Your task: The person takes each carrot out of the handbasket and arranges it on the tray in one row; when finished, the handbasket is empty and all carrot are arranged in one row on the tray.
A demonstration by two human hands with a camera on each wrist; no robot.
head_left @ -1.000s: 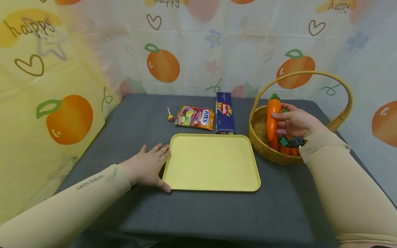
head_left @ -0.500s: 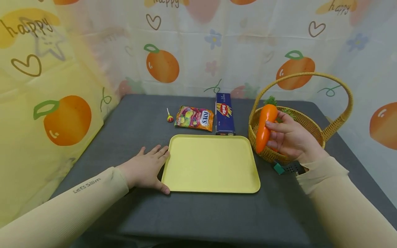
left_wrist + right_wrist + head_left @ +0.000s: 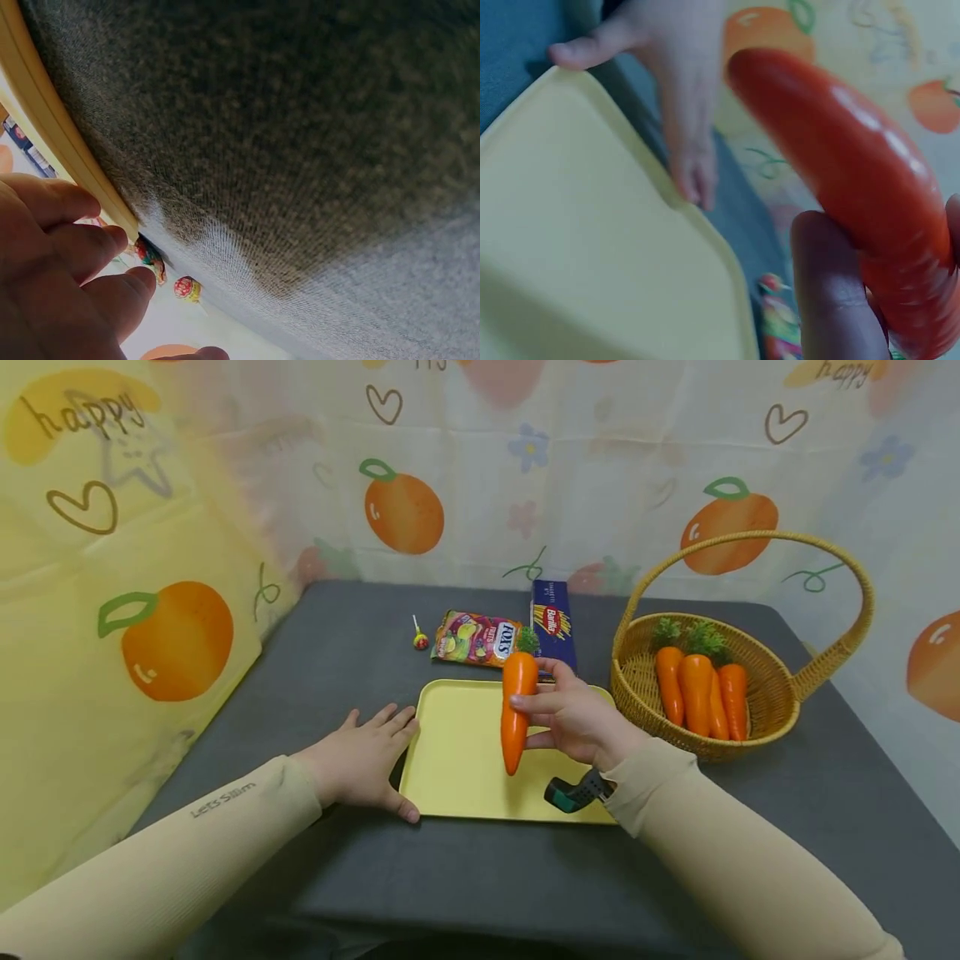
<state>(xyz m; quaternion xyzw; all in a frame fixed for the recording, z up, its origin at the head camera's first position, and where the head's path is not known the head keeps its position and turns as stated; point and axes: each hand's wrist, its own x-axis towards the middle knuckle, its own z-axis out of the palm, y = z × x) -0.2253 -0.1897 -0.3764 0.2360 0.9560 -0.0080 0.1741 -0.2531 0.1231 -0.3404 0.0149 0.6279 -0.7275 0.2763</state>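
Note:
My right hand (image 3: 581, 714) pinches an orange carrot (image 3: 516, 710) with a green top between thumb and fingers, over the yellow tray (image 3: 457, 760). The carrot hangs tip down in the head view; in the right wrist view the same carrot (image 3: 855, 165) fills the right side. My left hand (image 3: 363, 764) lies with spread, straight fingers at the tray's left edge, thumb at the near left corner. The left wrist view shows its fingers (image 3: 97, 255) by the tray rim (image 3: 67, 127).
A wicker basket (image 3: 637, 710) with a tall handle stands at the right, holding several carrots (image 3: 697, 693). Behind the tray lie a Fox's candy bag (image 3: 472, 639), a blue Barilla spaghetti box (image 3: 553, 622) and a lollipop (image 3: 421, 639). A printed curtain (image 3: 480, 485) hangs behind the table.
My right hand has lifted the carrot out of the basket and carried it left over the tray. The left hand keeps its place at the tray's edge.

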